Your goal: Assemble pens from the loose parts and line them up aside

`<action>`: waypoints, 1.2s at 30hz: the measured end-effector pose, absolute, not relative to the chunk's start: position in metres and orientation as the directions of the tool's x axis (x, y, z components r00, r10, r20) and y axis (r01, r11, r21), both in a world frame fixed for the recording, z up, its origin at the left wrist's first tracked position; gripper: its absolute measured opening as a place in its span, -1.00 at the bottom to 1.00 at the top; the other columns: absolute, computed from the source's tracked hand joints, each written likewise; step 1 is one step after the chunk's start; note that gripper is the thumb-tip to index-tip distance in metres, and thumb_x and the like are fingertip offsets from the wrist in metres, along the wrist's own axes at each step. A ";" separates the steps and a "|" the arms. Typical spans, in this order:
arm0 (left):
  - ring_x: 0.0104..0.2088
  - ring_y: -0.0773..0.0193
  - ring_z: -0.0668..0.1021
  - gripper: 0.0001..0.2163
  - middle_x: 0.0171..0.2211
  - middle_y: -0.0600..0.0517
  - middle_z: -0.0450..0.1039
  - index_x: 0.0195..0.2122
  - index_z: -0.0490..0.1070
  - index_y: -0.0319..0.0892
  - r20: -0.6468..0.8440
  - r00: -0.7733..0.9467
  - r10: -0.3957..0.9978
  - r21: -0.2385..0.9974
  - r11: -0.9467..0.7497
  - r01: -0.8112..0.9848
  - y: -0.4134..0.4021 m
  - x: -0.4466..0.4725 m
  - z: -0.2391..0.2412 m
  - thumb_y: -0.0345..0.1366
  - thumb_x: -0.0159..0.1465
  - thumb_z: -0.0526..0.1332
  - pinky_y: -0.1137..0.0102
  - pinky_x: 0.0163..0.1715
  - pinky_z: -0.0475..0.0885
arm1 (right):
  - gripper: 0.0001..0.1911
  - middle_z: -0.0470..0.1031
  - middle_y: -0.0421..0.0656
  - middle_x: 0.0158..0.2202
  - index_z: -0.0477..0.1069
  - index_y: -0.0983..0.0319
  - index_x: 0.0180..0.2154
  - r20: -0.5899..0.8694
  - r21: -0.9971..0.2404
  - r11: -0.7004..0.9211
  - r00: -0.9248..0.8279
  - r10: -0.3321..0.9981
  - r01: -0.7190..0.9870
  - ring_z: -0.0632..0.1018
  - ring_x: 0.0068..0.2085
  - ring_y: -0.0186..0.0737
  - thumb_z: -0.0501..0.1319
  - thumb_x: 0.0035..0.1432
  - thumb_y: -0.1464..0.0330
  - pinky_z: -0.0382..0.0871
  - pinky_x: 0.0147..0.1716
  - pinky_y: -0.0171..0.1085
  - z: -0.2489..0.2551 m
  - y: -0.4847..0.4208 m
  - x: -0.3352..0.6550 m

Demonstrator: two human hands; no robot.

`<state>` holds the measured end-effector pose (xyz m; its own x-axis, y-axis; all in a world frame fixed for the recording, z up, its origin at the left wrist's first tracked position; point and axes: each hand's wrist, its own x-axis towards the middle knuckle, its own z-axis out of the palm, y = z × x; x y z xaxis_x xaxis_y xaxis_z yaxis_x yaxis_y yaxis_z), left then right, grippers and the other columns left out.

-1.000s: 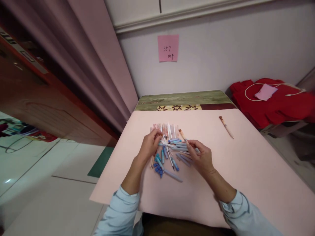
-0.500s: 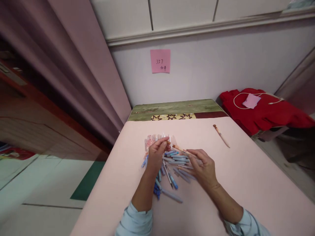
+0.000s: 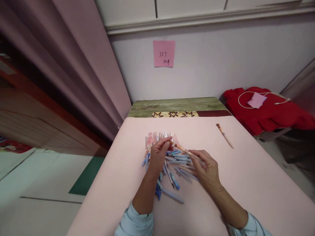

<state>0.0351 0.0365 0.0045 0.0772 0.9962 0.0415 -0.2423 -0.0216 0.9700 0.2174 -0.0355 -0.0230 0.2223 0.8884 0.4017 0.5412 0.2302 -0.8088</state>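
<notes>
A heap of pens (image 3: pixel 172 164), blue ones and pink-and-white ones, lies in the middle of the pink table cover (image 3: pixel 246 177). My left hand (image 3: pixel 158 154) sits on the heap's left side, fingers curled and pinching the end of an orange-tipped pen (image 3: pixel 180 148). My right hand (image 3: pixel 206 168) rests on the heap's right side, fingers bent over the other end of that pen and the blue pens beneath. A row of pink pens (image 3: pixel 154 137) lies just beyond my left hand.
A single brown-capped pen (image 3: pixel 224 135) lies apart at the far right of the cover. Green patterned table end (image 3: pixel 174 106) meets the wall, which bears a pink note (image 3: pixel 163 53). A red cloth pile (image 3: pixel 268 108) sits right; a curtain (image 3: pixel 73 65) hangs left.
My left hand shifted right across the heap and took the end of the orange-tipped pen. My right hand stayed on the heap's right side. The camera view drifted.
</notes>
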 end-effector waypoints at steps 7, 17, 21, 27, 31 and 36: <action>-0.43 0.36 0.52 -0.70 -0.42 0.03 0.53 -0.09 0.53 -0.19 0.121 0.059 0.991 0.976 -0.108 -0.190 0.035 0.037 0.010 -0.22 0.17 0.32 0.42 -0.31 0.43 | -0.76 0.56 -0.11 -0.18 0.52 0.13 -0.12 0.355 -0.832 0.189 0.239 0.904 0.521 0.55 -0.17 -0.14 0.19 0.23 0.22 0.46 -0.15 -0.18 -0.024 -0.037 0.214; -0.45 0.33 0.56 -0.79 -0.44 0.02 0.55 -0.29 0.45 -0.22 0.049 -0.007 0.999 0.941 -0.048 -0.335 0.033 0.043 0.007 -0.22 0.12 0.36 0.40 -0.35 0.48 | -0.74 0.57 -0.14 -0.33 0.51 0.17 -0.24 0.309 -0.877 0.173 0.250 0.918 0.449 0.56 -0.30 -0.18 0.24 0.16 0.13 0.52 -0.31 -0.23 -0.029 -0.043 0.205; -0.47 0.34 0.56 -0.80 -0.46 0.05 0.54 -0.30 0.43 -0.20 0.064 0.011 0.998 0.949 -0.057 -0.310 0.031 0.046 0.007 -0.22 0.13 0.35 0.42 -0.39 0.47 | -0.77 0.58 -0.15 -0.36 0.53 0.17 -0.29 0.311 -0.862 0.164 0.244 0.918 0.480 0.56 -0.34 -0.21 0.24 0.18 0.15 0.49 -0.36 -0.28 -0.029 -0.040 0.206; -0.47 0.34 0.56 -0.82 -0.47 0.07 0.54 -0.31 0.41 -0.19 0.119 -0.014 0.993 0.964 -0.119 -0.236 0.031 0.047 0.009 -0.24 0.14 0.34 0.42 -0.38 0.47 | -0.84 0.59 -0.17 -0.36 0.55 0.15 -0.35 0.381 -0.808 0.211 0.215 0.899 0.550 0.57 -0.33 -0.25 0.26 0.18 0.22 0.44 -0.31 -0.32 -0.022 -0.032 0.207; -0.46 0.32 0.57 -0.79 -0.44 0.04 0.55 -0.29 0.41 -0.19 0.120 -0.023 0.992 0.967 -0.122 -0.222 0.033 0.046 0.010 -0.23 0.12 0.36 0.40 -0.37 0.48 | -0.86 0.57 -0.17 -0.35 0.58 0.13 -0.32 0.415 -0.778 0.231 0.202 0.887 0.584 0.55 -0.33 -0.27 0.27 0.17 0.24 0.41 -0.32 -0.34 -0.016 -0.028 0.209; -0.45 0.30 0.57 -0.72 -0.42 0.02 0.56 -0.24 0.42 -0.21 0.084 -0.013 0.996 0.972 -0.084 -0.221 0.032 0.047 0.017 -0.21 0.09 0.38 0.40 -0.37 0.49 | -0.86 0.56 -0.20 -0.40 0.59 0.12 -0.28 0.368 -0.825 0.212 0.214 0.905 0.524 0.53 -0.39 -0.30 0.28 0.16 0.25 0.40 -0.33 -0.33 -0.012 -0.030 0.207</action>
<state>0.0475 0.0322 0.0168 -0.0131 0.9964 0.0835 -0.2205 -0.0843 0.9717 0.2070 -0.0298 -0.0119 0.2139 0.9048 0.3681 0.5243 0.2116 -0.8248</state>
